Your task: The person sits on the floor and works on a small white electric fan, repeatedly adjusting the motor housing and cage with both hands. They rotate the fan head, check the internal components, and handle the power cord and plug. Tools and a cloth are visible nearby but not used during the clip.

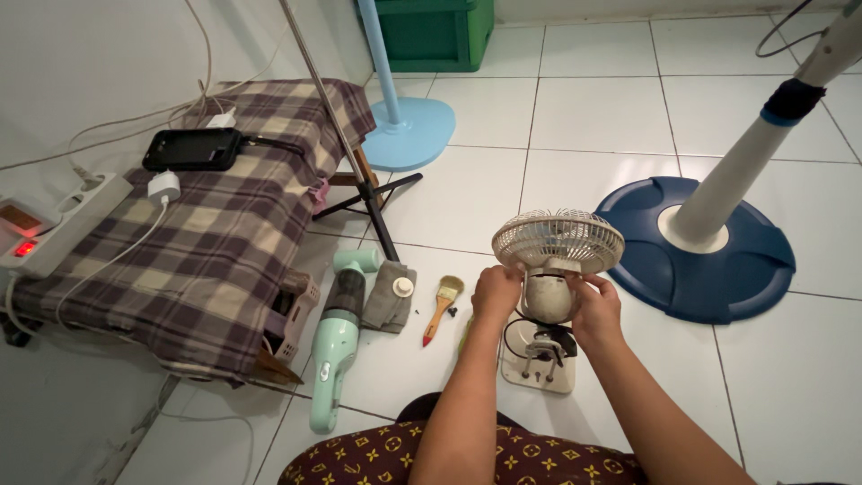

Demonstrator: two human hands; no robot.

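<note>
White plastic fan: the small desk fan (557,247) stands on the tiled floor (467,198) just in front of the person's lap, grille tilted upward, its base (537,359) showing exposed parts.
Left hand: the left hand (496,294) grips the left side of the fan's motor housing just under the grille, fingers closed on it.
Right hand: the right hand (596,310) clasps the housing's right side, fingers wrapped round it.
Handling: judging by the grip, the head is best steadied evenly from both sides, keeping the base flat so it does not tip.
Tools nearby: a paintbrush (440,307) with an orange handle, a grey cloth (386,296) and a mint handheld vacuum (339,346) lie left of the fan.
Surroundings: a blue stand-fan base (718,260) sits to the right; a plaid-covered bench (224,224) carries a phone (192,148) and a power strip (54,224).
</note>
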